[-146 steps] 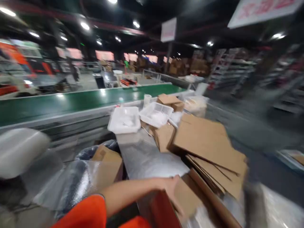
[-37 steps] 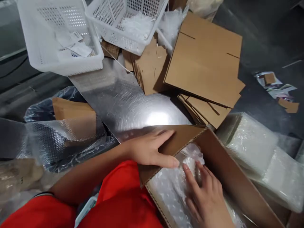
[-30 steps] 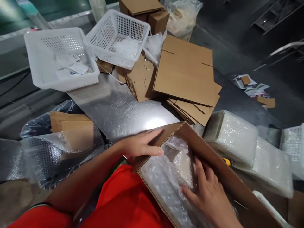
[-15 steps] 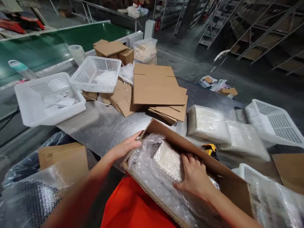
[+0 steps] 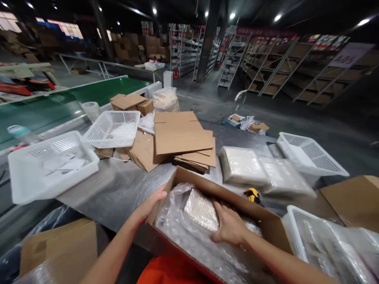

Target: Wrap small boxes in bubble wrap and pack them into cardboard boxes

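Bright orange-red clothing (image 5: 171,271), of which I catch just a plain patch from here; bare forearms (image 5: 118,246), slender and smooth, ending in an equally bare left hand (image 5: 151,202) and right hand (image 5: 230,225).

The view's tilting way up compared with a second ago, so grey metal shelving (image 5: 231,59) and a white rectangular A05 sign (image 5: 351,55) are filling the upper right. Lower centre, the bare right hand (image 5: 229,225) is wrapping round the end of a shiny bubble-wrapped block (image 5: 200,210) instead of just fingertipping it, and the bare left hand (image 5: 151,203) is hooking an open brown cardboard box's (image 5: 266,221) left corner rather than lying spread along that end.
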Tool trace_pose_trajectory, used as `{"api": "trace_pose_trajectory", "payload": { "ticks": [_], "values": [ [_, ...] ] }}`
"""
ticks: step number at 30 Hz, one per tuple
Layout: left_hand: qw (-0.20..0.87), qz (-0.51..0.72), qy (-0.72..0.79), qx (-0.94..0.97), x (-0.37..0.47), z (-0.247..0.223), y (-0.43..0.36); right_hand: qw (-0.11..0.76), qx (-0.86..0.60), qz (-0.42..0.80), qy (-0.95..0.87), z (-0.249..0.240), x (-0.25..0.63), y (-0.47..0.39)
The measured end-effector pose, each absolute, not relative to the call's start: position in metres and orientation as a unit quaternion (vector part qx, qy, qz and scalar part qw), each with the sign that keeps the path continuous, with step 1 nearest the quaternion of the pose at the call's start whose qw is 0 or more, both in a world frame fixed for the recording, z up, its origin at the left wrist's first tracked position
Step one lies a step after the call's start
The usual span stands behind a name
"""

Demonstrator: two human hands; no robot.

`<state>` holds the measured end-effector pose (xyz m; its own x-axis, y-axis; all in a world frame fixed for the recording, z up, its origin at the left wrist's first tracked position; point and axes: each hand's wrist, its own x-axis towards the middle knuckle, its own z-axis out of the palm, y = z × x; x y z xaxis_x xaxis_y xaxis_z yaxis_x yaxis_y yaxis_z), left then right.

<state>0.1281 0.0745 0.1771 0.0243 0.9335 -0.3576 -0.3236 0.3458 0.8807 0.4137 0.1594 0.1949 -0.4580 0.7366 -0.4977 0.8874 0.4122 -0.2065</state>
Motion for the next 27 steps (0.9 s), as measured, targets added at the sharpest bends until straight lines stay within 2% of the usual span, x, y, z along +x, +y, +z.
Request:
{"api": "trace_pose_trajectory", "payload": {
  "ticks": [9,27],
  "values": [
    [0.65,0.466,0.514,0.31,0.117,0.176,0.076,0.2,0.491,-0.238,0.814,0.202,0.408,0.165],
    [0.668,0.43,0.521,0.311,0.107,0.173,0.069,0.188,0.477,-0.227,0.828,0.2,0.41,0.16]
  ]
}}
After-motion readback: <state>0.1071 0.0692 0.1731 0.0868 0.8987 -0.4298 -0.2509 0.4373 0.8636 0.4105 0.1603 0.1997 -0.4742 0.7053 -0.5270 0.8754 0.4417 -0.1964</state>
